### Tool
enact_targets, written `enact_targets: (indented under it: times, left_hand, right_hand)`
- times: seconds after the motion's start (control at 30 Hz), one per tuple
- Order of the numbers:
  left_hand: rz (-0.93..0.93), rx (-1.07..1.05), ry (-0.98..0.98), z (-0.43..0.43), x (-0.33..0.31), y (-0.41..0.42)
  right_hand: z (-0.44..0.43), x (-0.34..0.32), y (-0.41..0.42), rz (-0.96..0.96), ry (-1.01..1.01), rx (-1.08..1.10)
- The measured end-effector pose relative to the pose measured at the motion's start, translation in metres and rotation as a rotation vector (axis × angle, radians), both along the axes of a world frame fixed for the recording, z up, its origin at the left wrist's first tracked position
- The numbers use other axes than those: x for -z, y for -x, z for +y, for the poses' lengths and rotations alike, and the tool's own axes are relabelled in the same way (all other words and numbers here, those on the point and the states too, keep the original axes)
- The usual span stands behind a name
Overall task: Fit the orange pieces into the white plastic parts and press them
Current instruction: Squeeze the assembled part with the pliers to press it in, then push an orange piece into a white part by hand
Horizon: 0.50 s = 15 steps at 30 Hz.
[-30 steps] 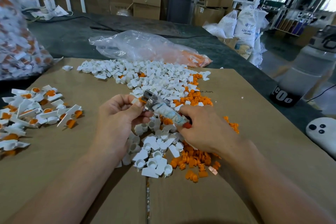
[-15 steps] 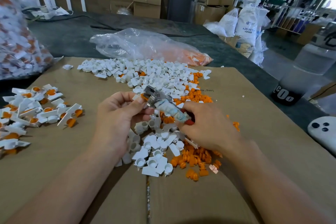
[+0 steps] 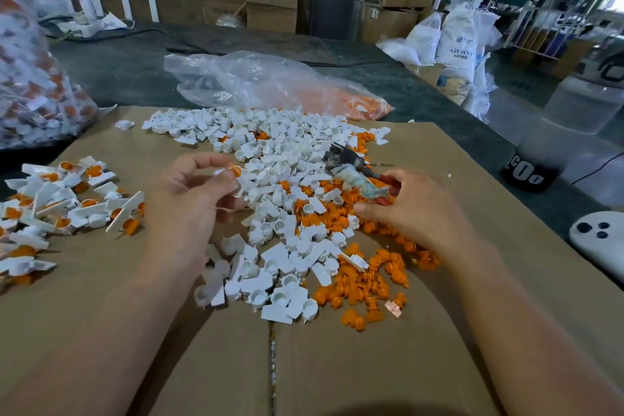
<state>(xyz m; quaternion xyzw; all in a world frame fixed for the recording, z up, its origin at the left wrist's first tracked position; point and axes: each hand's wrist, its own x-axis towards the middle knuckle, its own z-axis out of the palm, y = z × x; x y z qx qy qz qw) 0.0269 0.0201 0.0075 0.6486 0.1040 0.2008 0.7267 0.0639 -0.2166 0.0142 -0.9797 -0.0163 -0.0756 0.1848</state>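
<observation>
- My left hand (image 3: pixel 197 192), left of centre in the frame, pinches a small white part with orange in it (image 3: pixel 233 172) between thumb and fingertips; I judge it a fitted piece, though it is too small to be sure.
- My right hand (image 3: pixel 412 209), right of centre, is wrapped around the taped handle of the pliers (image 3: pixel 354 169), whose metal head points up and left over the pile.
- Finished pieces (image 3: pixel 67 203), white with orange inside, lie in a heap at the left edge of the cardboard sheet (image 3: pixel 337 365).
- Loose white plastic parts (image 3: pixel 270 159) spread across the middle, far more than the finished heap.
- Loose orange pieces (image 3: pixel 364 284) lie lower right of centre, partly under my right hand.
- A clear plastic bag (image 3: pixel 270 84) with more orange stock sits at upper centre.
- By my reckoning the job is early: most parts are still unassembled.
</observation>
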Motion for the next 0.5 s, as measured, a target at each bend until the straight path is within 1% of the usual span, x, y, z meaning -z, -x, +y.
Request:
enact_targets:
  times: [0.1,0.23,0.37,0.5]
  left_hand:
    - [-0.001,-0.003,0.06,0.002,0.0,0.0]
    - [0.018,-0.041,0.184,0.004,0.002,-0.004]
    - [-0.054,-0.151,0.257,0.007,0.002,-0.005]
    - [-0.017,-0.268,0.449,0.015,0.0,-0.007]
  right_hand:
    - [-0.001,0.001,-0.001,0.028,-0.031,0.008]
    - [0.001,0.003,-0.002,0.048,-0.004,0.008]
    - [0.002,0.005,-0.002,0.069,0.018,0.004]
    - [0.003,0.006,-0.002,0.066,0.083,-0.01]
